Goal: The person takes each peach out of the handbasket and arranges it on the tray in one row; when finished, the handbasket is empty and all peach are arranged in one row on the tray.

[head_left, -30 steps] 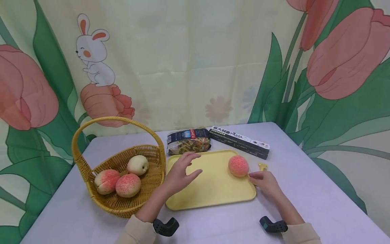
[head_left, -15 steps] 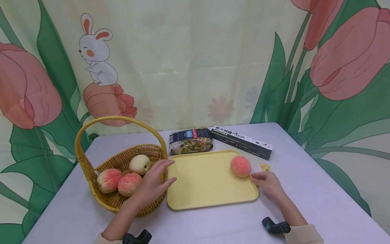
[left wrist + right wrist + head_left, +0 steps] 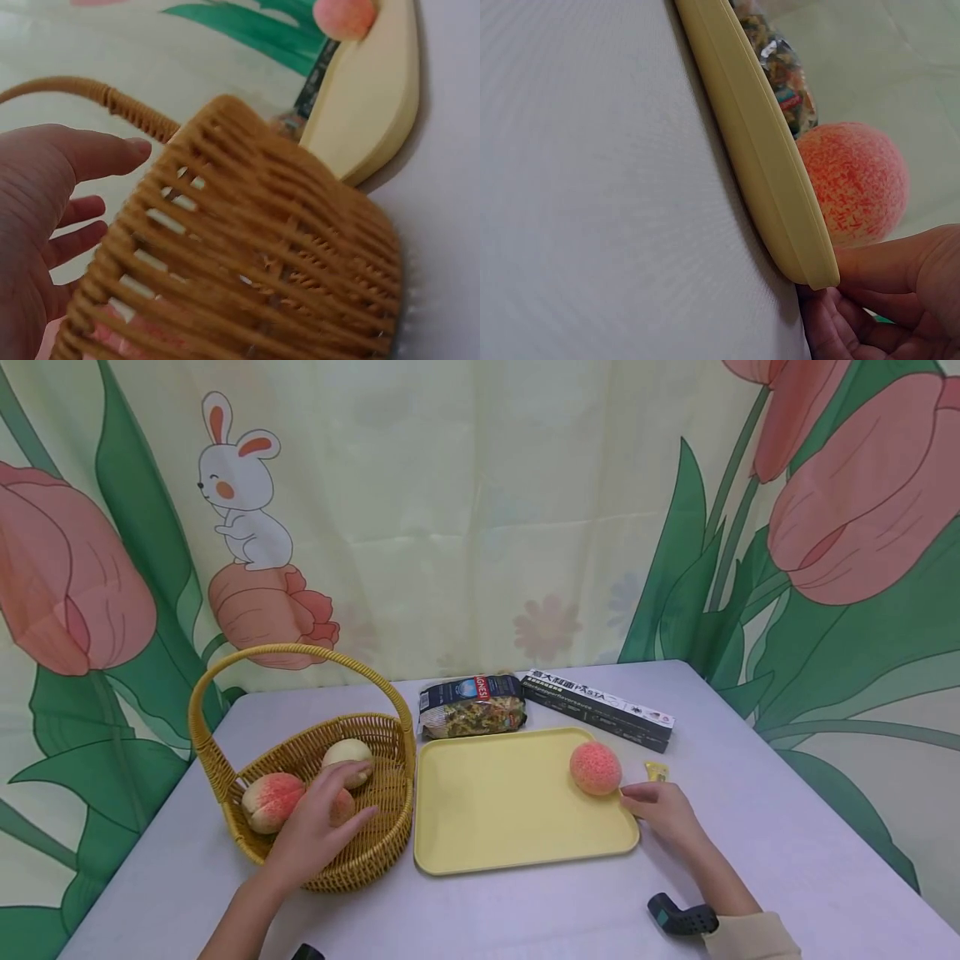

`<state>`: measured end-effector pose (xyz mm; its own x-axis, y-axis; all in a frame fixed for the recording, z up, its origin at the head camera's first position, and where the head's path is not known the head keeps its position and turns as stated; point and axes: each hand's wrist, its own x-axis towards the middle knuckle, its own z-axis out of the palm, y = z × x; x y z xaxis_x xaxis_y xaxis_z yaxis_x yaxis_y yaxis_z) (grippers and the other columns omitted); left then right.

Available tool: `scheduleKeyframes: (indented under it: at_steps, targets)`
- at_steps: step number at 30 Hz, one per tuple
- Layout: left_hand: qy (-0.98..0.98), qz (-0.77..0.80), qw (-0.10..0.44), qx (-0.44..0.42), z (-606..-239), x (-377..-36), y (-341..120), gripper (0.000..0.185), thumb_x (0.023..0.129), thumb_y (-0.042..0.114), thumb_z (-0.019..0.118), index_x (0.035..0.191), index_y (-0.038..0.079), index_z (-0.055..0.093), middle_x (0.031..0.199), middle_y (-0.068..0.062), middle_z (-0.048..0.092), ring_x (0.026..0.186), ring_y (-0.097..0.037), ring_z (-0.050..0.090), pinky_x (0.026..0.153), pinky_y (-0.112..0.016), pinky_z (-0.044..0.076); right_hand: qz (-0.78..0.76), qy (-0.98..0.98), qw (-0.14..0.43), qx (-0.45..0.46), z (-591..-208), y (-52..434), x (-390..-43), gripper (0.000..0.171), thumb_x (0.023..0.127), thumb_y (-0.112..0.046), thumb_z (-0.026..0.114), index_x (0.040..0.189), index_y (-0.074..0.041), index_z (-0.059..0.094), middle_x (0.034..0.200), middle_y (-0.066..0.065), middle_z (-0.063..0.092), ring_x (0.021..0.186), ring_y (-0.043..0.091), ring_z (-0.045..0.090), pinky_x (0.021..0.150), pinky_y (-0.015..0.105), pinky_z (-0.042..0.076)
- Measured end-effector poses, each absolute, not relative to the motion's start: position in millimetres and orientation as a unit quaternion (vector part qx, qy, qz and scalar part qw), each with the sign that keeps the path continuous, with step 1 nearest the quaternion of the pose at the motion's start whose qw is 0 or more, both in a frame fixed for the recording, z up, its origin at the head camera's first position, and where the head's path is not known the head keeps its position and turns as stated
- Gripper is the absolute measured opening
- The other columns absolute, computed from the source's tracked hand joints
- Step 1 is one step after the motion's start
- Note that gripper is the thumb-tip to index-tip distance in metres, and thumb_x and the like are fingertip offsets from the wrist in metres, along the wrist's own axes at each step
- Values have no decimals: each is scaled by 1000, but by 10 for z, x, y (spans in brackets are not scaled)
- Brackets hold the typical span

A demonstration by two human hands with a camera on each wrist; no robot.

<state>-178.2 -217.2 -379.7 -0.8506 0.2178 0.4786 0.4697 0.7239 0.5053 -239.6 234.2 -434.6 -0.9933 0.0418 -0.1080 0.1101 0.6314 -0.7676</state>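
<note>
My left hand [image 3: 315, 831] reaches over the yellow wicker basket [image 3: 392, 777], fingers spread and thumb apart, above the peaches inside. In the left wrist view the hand [image 3: 45, 195] is behind the basket's woven wall [image 3: 247, 247], with nothing between its fingers. Inside lie a red-and-cream peach [image 3: 272, 802], another peach [image 3: 343, 808] partly covered by the hand, and a pale peach [image 3: 345, 750]. My right hand [image 3: 663, 814] pinches the right edge of the yellow tray [image 3: 495, 802]. The thumb is on top and the fingers are underneath. A pink peach [image 3: 596, 768] sits on the tray near that hand.
Behind the tray lie a bag of coloured pasta [image 3: 472, 710] and a long black-and-white pasta box [image 3: 596, 710]. A small yellow packet [image 3: 657, 772] is right of the tray. The basket's tall arched handle [image 3: 300, 649] rises above it. A printed curtain hangs behind.
My left hand has moved left from above the tray to over the basket. The right hand keeps its place at the tray's edge. The view has shifted slightly.
</note>
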Motion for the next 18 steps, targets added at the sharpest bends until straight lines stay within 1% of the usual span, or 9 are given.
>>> scheduleKeyframes:
  at_steps: [3,8,13,18]
  targets:
    - [-907,-329,192,-178,-3772,-1776,-2270,54,80,17,73,127,11,49,127,-5,46,118,-25,42,89,-50,42,-428,902,40,38,-4333,2341,-2397,30,88,-15,60,108,8,61,108,24,60,105,40,52,84,48,45]
    - [-916,-326,176,-154,-3727,-1765,-2435,55,82,22,71,128,5,47,128,-13,42,118,-34,40,87,-57,40,-426,903,41,38,-4321,2335,-2400,31,88,-15,60,108,8,61,107,24,61,104,40,51,84,48,45]
    - [-935,-304,122,-136,-3746,-1758,-2585,60,81,27,71,129,3,45,129,-19,39,119,-39,37,89,-61,36,-426,903,40,45,-4334,2330,-2409,30,88,-14,60,108,8,61,107,24,61,103,39,52,83,46,46]
    - [-938,-309,87,-128,-3779,-1770,-2675,62,80,30,72,129,3,45,129,-19,39,119,-39,37,89,-59,37,-424,903,40,47,-4350,2334,-2407,30,88,-14,60,108,8,61,106,23,61,103,39,53,82,45,47]
